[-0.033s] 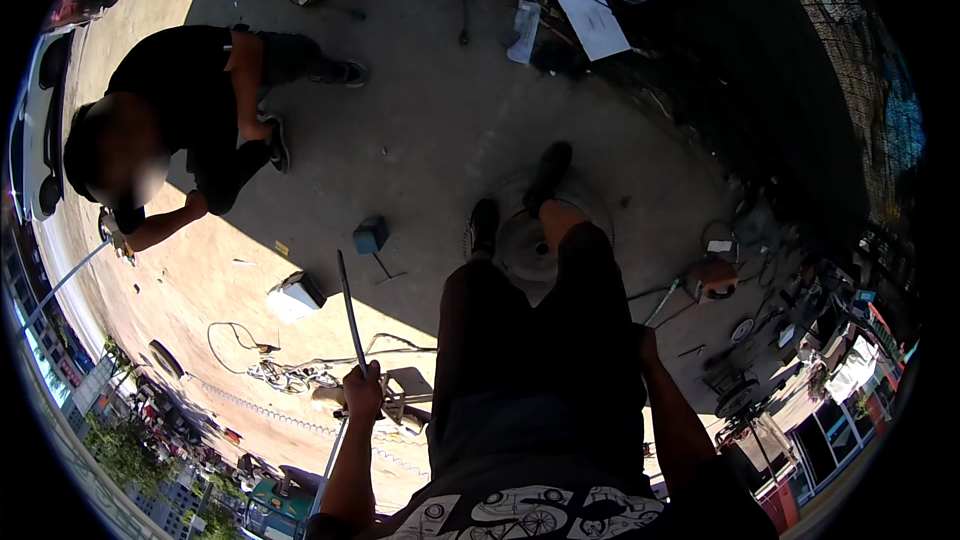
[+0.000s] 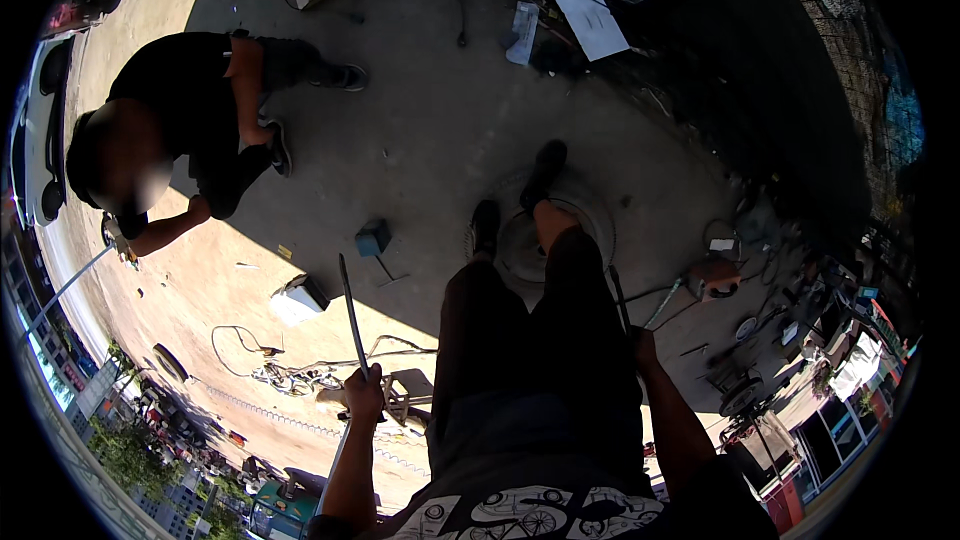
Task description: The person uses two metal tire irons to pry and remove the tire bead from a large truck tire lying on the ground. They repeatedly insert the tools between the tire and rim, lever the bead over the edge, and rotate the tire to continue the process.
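Note:
My left hand point(image 2: 362, 395) is closed round a long metal bar point(image 2: 352, 310) that angles upward beside my left leg. My right hand point(image 2: 643, 345), beside my right thigh, grips a dark bar point(image 2: 619, 295), partly hidden by the leg. Both my feet are at a round metal wheel-like disc point(image 2: 520, 262) lying on the concrete, the right shoe point(image 2: 542, 175) over its upper part. A small blue block with a T-handle point(image 2: 372, 238) lies left of the disc.
Another person point(image 2: 170, 110) crouches at the left. A red machine with hoses point(image 2: 718, 280) stands right, near scattered parts. A white board point(image 2: 590, 20) and dark netting point(image 2: 780, 90) are at upper right. Cables and frames point(image 2: 285, 375) lie on the sunlit ground point(image 2: 180, 280).
My right hand has shifted slightly and more of its dark bar shows beside my thigh. My right foot has moved slightly left; the crouching person has shifted very little.

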The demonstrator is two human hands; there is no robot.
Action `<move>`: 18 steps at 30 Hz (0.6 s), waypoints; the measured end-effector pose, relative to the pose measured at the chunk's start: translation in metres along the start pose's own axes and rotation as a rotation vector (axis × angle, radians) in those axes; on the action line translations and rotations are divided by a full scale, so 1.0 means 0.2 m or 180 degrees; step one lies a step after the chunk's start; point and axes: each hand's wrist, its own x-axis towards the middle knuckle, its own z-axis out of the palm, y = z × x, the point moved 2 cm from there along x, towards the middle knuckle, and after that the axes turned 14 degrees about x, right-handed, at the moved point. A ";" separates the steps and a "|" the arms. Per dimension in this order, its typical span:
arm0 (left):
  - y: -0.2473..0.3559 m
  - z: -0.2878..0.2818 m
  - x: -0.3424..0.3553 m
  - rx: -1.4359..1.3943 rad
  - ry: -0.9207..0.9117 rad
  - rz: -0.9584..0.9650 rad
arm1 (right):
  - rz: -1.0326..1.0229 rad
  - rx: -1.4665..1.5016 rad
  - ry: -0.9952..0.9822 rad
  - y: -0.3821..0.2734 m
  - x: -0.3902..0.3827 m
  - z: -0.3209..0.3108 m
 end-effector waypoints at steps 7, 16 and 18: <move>0.29 0.04 -0.15 -0.0026 -0.0190 0.0227 | 0.0319 0.0142 0.0184 -0.12 0.12 -0.10; 0.45 0.13 -0.17 -0.0252 -0.0352 0.0287 | 0.1025 0.0550 0.0394 -0.48 0.30 -0.21; 0.43 0.14 -0.20 -0.0206 -0.0314 0.0268 | 0.0955 0.0661 0.0400 -0.52 0.31 -0.22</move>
